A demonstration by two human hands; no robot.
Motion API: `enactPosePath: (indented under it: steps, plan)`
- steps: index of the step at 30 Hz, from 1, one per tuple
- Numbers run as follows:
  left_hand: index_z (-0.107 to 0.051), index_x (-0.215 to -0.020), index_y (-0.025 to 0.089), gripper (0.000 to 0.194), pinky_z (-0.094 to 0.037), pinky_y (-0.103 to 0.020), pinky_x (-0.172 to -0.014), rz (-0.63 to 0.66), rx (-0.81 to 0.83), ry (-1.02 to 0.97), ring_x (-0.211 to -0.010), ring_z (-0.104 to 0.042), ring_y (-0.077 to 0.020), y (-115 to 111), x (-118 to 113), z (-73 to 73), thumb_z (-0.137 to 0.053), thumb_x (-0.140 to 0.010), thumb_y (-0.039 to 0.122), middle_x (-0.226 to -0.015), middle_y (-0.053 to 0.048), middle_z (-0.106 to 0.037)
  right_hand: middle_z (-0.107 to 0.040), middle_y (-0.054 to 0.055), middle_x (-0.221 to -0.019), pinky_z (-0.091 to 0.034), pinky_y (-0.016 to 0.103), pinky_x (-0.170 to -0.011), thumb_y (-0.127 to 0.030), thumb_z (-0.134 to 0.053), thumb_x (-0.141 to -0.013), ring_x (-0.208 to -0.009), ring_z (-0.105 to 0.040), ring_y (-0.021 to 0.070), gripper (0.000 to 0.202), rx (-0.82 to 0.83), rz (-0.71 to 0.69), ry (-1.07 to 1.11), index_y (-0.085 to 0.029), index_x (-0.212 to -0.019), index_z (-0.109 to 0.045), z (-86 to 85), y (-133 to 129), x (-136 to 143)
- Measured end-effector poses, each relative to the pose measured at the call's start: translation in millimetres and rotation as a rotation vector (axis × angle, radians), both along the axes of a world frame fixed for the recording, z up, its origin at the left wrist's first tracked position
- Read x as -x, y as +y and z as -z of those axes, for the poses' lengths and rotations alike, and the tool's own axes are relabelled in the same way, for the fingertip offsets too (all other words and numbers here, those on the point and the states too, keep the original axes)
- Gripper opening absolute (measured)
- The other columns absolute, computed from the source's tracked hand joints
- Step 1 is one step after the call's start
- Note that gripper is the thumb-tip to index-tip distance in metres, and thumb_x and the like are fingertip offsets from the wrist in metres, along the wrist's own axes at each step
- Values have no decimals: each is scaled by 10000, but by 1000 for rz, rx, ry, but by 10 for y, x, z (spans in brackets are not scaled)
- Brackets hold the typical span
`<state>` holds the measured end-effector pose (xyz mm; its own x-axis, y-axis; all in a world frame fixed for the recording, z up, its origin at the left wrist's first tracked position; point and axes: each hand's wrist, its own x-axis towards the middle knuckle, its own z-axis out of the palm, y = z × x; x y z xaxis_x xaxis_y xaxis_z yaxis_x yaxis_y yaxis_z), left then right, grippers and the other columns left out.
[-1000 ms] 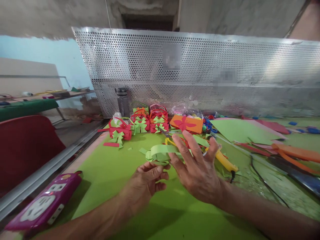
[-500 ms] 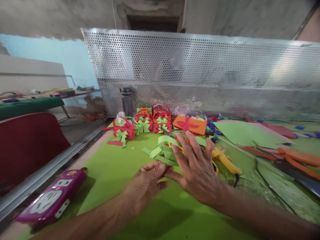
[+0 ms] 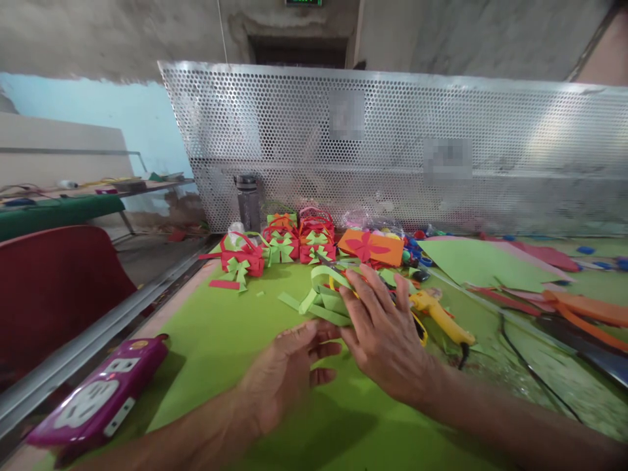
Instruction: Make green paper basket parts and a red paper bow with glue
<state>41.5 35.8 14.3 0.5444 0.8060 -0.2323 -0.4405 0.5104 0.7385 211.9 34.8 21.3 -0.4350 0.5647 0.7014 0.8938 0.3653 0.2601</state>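
My left hand (image 3: 289, 366) is over the green sheet (image 3: 216, 347), its fingers apart and curved to the right, with nothing seen in them. My right hand (image 3: 385, 333) is beside it, back up and fingers spread, holding nothing that I can see. Just beyond both hands lie green paper strips (image 3: 326, 299), some looped and folded; the right hand hides part of them. A yellow glue gun (image 3: 444, 318) lies to the right of my right hand. Small red paper baskets with green bows (image 3: 244, 261) stand farther back.
A purple power strip (image 3: 101, 392) lies at the left edge. Behind the baskets are a dark bottle (image 3: 248, 204), an orange box (image 3: 371, 247) and a perforated metal panel (image 3: 294, 111). Paper sheets (image 3: 485, 261) and a black cable (image 3: 532, 369) lie at right.
The fingers of my left hand have spread, and the fingertips of my two hands have moved slightly apart. The green strips lie nearly where they were. The view has tilted up slightly.
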Motion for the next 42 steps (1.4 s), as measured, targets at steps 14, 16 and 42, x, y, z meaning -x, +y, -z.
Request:
enactPosePath:
  steps: [14,16,42]
  plan:
    - [-551,-1089,212,469,-498,-320,-688,-251,-278,298,-987,-559,-230,99,26,49,-730,-684,367,-1152,-85,-552,-472,161,-1348,-79,608,-1039,-248,-537,-797,-1311,-283,335,367,109,-28,-17,-128,-1143,-552,-32,-11,-33]
    - [-556,-1084,200,480,-525,-340,-668,-201,-263,263,-993,-577,-255,104,13,24,-752,-663,323,-1190,-104,-539,-439,170,-1374,-59,621,-1034,-231,-535,-794,-1326,-248,346,377,116,-59,-60,-126,-1156,-547,-19,-18,-24]
    - [-604,-1009,169,330,-515,-323,-571,-179,-232,230,-770,-640,-224,98,53,-13,-640,-753,374,-992,-95,-648,-393,160,-1374,-180,652,-995,-339,-558,-831,-1338,-189,400,143,85,-218,40,-198,-826,-580,39,-62,5]
